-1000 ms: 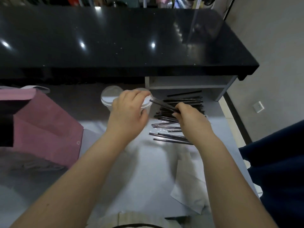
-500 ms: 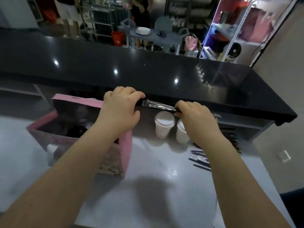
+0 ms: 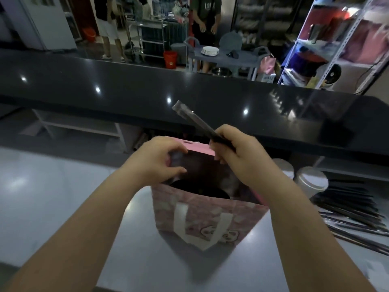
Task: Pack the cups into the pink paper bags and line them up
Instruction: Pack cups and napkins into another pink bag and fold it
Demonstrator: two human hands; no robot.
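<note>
A pink paper bag [image 3: 202, 220] with white handles stands open on the grey work table [image 3: 63, 197], right in front of me. My left hand [image 3: 155, 161] pinches the bag's left rim and holds the mouth open. My right hand [image 3: 237, 157] grips a wrapped black straw [image 3: 195, 121] over the opening; the straw slants up and to the left. Something dark and round [image 3: 200, 188] lies inside the bag. Two white lidded cups [image 3: 311, 182] stand to the right, one partly hidden behind my right arm.
A pile of wrapped black straws [image 3: 353, 209] lies at the table's right edge. A raised glossy black counter [image 3: 147, 95] runs across behind the bag. Beyond it are people, a cart with plates [image 3: 210, 51] and metal shelving [image 3: 336, 43].
My view has lifted and turned left, from the straw pile and cups to the bag. My right hand carried a straw from the pile to above the bag; my left hand left a cup and took the bag's rim.
</note>
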